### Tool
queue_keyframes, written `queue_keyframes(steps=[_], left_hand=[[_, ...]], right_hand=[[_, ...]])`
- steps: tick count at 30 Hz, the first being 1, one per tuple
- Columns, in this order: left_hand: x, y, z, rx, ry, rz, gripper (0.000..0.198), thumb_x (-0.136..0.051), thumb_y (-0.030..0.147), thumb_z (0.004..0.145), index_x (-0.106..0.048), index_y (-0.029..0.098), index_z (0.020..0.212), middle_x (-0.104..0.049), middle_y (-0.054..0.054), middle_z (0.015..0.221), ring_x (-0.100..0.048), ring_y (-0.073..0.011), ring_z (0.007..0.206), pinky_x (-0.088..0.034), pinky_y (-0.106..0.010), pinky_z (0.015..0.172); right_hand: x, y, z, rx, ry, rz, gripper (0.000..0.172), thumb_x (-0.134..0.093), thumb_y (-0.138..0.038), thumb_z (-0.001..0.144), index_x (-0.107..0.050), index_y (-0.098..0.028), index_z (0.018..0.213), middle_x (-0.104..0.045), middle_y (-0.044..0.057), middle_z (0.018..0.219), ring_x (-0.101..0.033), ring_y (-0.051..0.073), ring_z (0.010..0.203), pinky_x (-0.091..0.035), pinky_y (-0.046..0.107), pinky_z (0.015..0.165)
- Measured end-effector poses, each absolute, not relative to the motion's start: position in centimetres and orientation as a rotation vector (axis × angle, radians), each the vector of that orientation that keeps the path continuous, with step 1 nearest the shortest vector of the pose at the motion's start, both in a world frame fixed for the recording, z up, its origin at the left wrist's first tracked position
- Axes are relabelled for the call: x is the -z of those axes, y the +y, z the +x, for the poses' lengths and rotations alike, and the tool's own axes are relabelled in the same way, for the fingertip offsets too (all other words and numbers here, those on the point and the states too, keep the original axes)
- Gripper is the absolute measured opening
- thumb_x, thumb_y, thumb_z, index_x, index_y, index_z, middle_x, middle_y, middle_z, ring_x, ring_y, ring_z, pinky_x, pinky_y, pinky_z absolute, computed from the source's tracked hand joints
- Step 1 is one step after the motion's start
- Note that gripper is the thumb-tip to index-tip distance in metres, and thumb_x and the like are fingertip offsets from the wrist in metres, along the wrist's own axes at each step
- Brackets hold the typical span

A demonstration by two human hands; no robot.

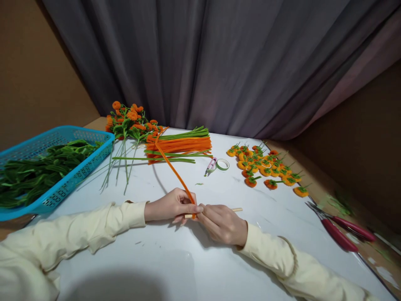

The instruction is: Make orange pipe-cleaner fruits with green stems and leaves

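Observation:
Both hands meet over the white table. My left hand pinches an orange pipe cleaner whose long end rises away toward the back left. A thin wooden stick lies crosswise through the grip, and the pipe cleaner bends round it near its left end. Closed round the stick, my right hand has its thumb and fingertips against the left thumb, beside the wrapped part. Fingers partly hide the stick's middle and the wrap itself.
Behind the hands lie bundled orange pipe cleaners and green ones. A blue basket of green leaves stands left, near finished orange flowers. Toward the right are loose flower heads, green tape, a pink cutter and red-handled pliers.

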State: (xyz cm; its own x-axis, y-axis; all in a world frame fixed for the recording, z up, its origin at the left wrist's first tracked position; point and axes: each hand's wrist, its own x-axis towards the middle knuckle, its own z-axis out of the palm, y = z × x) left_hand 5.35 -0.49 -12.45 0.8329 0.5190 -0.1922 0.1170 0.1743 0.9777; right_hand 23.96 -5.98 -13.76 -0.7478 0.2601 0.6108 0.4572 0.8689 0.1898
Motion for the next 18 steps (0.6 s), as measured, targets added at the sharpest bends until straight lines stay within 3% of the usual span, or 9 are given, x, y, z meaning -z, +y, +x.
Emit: queue_keyframes(steps=[4,7,14,18], left_hand=[[12.4,-0.3,5.4,-0.243,0.606,1.379,0.04,-0.068,0.049,0.071,-0.049,0.014,0.064,-0.053,0.005,0.041,-0.039,-0.0035,0.028,-0.026,-0.013,0.028],[12.0,0.0,5.4,-0.219,0.646,1.381,0.039,-0.064,0.051,0.074,-0.05,0.014,0.071,-0.059,0.002,0.047,-0.045,-0.0058,0.031,-0.031,-0.014,0.029],[9.5,0.1,4.9,-0.203,0.681,1.488,0.033,-0.063,0.043,0.077,-0.061,0.01,0.078,-0.067,-0.005,0.071,-0.057,-0.0085,0.045,-0.042,-0.017,0.037],[8.7,-0.3,4.8,-0.145,0.701,1.532,0.032,-0.056,0.039,0.083,-0.066,0.009,0.077,-0.065,-0.003,0.061,-0.053,-0.0071,0.04,-0.041,-0.016,0.038]], right_hand=[[13.7,-6.0,23.9,0.52,-2.435,-0.511,0.021,-0.034,-0.004,0.085,-0.055,-0.009,0.088,-0.051,0.005,0.064,-0.048,0.015,0.054,-0.042,0.028,0.048],[13.5,-5.9,24.0,0.54,-2.442,-0.596,0.021,-0.034,-0.004,0.086,-0.054,-0.012,0.086,-0.051,0.004,0.062,-0.047,0.015,0.052,-0.041,0.028,0.047],[12.9,-5.7,24.3,0.581,-2.379,-0.694,0.024,-0.038,-0.003,0.085,-0.048,-0.006,0.107,-0.06,0.011,0.078,-0.053,0.016,0.058,-0.04,0.029,0.049],[12.8,-5.6,24.4,0.64,-2.415,-0.694,0.022,-0.036,-0.004,0.087,-0.05,-0.005,0.105,-0.061,0.012,0.079,-0.054,0.017,0.06,-0.041,0.029,0.051]])
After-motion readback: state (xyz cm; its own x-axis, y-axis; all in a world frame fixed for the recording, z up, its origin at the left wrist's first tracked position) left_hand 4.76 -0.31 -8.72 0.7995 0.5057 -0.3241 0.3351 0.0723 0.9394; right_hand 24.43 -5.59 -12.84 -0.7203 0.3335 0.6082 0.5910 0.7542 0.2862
